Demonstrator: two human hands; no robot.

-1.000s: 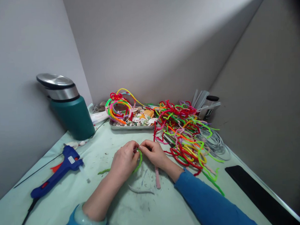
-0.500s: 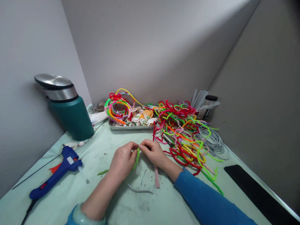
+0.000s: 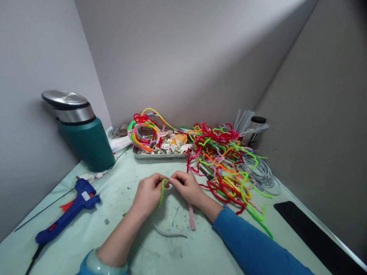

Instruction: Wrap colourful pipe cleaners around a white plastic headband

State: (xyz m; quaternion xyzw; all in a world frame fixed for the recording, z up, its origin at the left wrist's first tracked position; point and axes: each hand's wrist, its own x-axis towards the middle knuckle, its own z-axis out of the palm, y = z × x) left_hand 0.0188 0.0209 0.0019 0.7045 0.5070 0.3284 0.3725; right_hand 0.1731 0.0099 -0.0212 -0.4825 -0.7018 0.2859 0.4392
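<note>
My left hand [image 3: 147, 193] and my right hand [image 3: 187, 186] meet over the pale green table [image 3: 139, 251], fingertips pinched together on a bright green pipe cleaner [image 3: 161, 193]. The pipe cleaner curves down from the pinch along the inside of my left hand. A pink pipe cleaner [image 3: 191, 218] lies on the table just below my right wrist, and a thin grey piece [image 3: 170, 233] lies nearer to me. Both sleeves are blue.
A tangled heap of coloured pipe cleaners [image 3: 225, 164] spreads to the right. A metal tray [image 3: 160, 154] of shells and pipe cleaner rings stands behind. A blue glue gun [image 3: 70, 211] and a teal flask [image 3: 84, 133] are on the left. A black flat object [image 3: 313, 239] lies right.
The green pipe cleaner's curve has swung from between my hands to the left, now lying against my left hand. Both hands stay pinched in the same spot.
</note>
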